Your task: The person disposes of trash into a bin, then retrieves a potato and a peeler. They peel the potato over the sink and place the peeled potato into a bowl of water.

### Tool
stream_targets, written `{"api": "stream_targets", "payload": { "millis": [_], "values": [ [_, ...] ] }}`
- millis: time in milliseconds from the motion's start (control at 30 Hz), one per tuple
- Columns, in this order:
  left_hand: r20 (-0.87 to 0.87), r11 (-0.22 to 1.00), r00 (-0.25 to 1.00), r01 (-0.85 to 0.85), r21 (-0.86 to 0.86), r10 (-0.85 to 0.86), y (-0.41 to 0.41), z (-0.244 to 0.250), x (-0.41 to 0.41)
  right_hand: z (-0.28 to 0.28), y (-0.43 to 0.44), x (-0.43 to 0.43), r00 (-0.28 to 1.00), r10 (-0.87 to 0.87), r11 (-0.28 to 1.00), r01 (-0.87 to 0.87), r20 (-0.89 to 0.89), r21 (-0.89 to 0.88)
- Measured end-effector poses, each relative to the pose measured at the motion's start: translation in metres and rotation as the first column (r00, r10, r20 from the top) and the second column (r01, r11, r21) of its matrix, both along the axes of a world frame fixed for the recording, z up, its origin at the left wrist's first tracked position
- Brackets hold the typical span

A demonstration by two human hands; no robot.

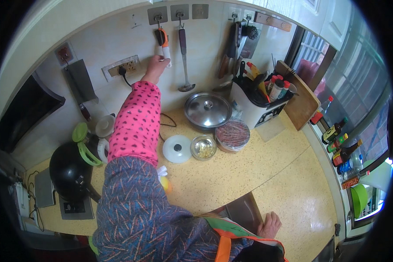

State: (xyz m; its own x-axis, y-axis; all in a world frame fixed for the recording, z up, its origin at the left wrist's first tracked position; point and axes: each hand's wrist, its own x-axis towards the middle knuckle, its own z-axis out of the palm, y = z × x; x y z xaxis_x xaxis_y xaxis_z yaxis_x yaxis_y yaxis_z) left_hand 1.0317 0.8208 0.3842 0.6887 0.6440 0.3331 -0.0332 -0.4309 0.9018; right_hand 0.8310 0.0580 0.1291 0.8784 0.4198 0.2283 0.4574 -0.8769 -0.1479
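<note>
My left hand point(154, 69), its arm in a pink patterned sleeve cover, reaches up to the tiled wall. Its thumb and fingers grip the white handle of an orange-and-white kitchen utensil point(165, 46) hanging from a wall hook. A dark piece hangs beside that utensil; its exact kind is unclear. To the right, a ladle point(184, 55) hangs from another hook. My right hand point(270, 224) rests on the speckled yellow countertop point(301, 196), fingers curled, beside the metal sink point(244, 209). Nothing is visible in it. My apron covers part of the sink.
A lidded steel pan point(208, 109), plastic-wrapped bowl point(232, 134), glass bowl point(203, 147) and white lid point(177, 148) stand behind. Left are a black wok point(70, 170) and hanging cleaver point(80, 82). Right are a utensil holder point(249, 95), cutting board point(298, 98) and sill bottles point(334, 131).
</note>
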Motion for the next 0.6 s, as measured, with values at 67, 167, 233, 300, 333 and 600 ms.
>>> {"api": "stream_targets", "payload": {
  "millis": [67, 167, 233, 300, 333, 600],
  "values": [
    [-0.049, 0.994, 0.998, 0.032, -0.105, -0.038, -0.011, 0.003, -0.004, -0.001, 0.001, 0.001, 1.000, 0.000, 1.000, 0.000, 0.005, -0.001],
    [0.070, 0.974, 0.991, 0.122, -0.191, -0.111, -0.032, 0.006, -0.012, -0.006, 0.001, 0.003, 1.000, 0.000, 1.000, 0.000, 0.022, -0.001],
    [0.177, 0.961, 0.972, 0.188, -0.205, -0.152, -0.040, 0.011, -0.020, -0.005, 0.004, 0.006, 1.000, -0.004, 1.000, 0.004, 0.010, -0.003],
    [0.264, 0.953, 0.950, 0.225, -0.204, -0.168, -0.050, 0.021, -0.028, -0.004, 0.005, 0.008, 1.000, -0.005, 1.000, 0.005, 0.006, 0.001],
    [0.298, 0.953, 0.940, 0.229, -0.199, -0.164, -0.055, 0.028, -0.030, -0.004, 0.005, 0.008, 1.000, -0.008, 1.000, 0.008, 0.006, 0.002],
    [0.543, 0.762, 0.689, 0.634, -0.131, -0.479, -0.034, 0.014, -0.013, 0.014, -0.004, 0.001, 0.996, -0.081, 0.996, 0.082, -0.029, 0.019]
  ]
}}
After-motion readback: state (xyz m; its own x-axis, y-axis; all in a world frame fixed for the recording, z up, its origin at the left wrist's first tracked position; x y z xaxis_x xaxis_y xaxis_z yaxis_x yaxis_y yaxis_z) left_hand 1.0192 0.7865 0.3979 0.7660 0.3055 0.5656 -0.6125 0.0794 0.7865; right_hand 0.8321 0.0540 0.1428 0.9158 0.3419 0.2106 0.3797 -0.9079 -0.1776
